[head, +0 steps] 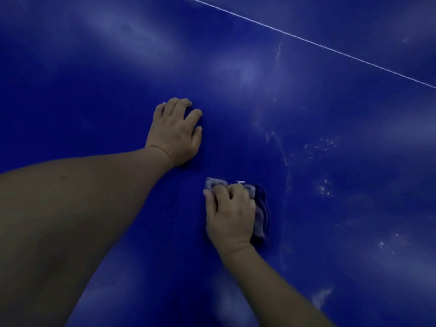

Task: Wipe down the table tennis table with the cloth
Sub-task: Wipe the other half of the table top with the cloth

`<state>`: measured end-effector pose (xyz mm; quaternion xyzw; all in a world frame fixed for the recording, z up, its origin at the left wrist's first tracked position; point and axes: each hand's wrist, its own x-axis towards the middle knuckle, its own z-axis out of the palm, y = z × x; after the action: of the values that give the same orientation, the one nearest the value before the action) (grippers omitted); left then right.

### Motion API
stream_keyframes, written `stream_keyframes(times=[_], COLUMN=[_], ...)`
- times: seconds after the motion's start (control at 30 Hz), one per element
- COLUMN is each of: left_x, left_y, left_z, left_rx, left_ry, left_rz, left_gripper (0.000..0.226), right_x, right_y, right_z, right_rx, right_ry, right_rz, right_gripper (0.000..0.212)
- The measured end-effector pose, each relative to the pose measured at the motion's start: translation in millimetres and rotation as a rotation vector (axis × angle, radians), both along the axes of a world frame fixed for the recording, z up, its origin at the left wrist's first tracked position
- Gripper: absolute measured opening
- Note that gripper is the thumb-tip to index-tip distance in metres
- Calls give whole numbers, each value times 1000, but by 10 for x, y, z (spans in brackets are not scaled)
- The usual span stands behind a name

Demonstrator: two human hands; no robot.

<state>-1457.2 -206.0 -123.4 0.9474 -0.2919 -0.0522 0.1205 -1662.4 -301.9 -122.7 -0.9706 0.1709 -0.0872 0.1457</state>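
One cloth (259,219) and two hands lie on the blue worktop (342,197). The left hand (175,134) rests palm-down, fingers loosely bent and holding nothing. Near it, the right hand (230,217) presses the cloth to the worktop, fingers clenched on it.

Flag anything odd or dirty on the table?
Yes. White specks and a thin pale streak mark the table right of the cloth, plus a smudge lower right. They look like unwiped residue. No damage visible.

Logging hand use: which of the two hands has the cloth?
The right hand, nearer the camera, gripping the grey cloth against the blue table; the left hand rests bare on the surface, holding nothing.
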Motion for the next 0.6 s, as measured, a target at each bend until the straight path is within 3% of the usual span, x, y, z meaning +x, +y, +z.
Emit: stream_keyframes(times=[0.07,0.23,0.37,0.47,0.53,0.6], left_x=[179,580,743,736,748,747], left_y=[-112,-472,-573,-575,-584,-602], left_z=[-9,30,-10,-68,-84,-86], left_rx=[0,-15,-10,-15,-16,6], left_ry=[-16,-22,18,14,34,53], left_rz=[-36,-45,14,14,27,26], left_gripper=[41,46,45,51,57,61], right_x=[467,1811,1243,675,908,1455], right_y=[-244,-995,-674,-302,-539,-892], right_z=[-37,49,45,33,-17,-8], right_rx=[-58,-65,-25,-2,-24,-33], right_ry=[-6,-36,-41,1,-5,-30], right_rz=[47,-122,-145,7,75,2], right_gripper=[27,33,30,27,29,30])
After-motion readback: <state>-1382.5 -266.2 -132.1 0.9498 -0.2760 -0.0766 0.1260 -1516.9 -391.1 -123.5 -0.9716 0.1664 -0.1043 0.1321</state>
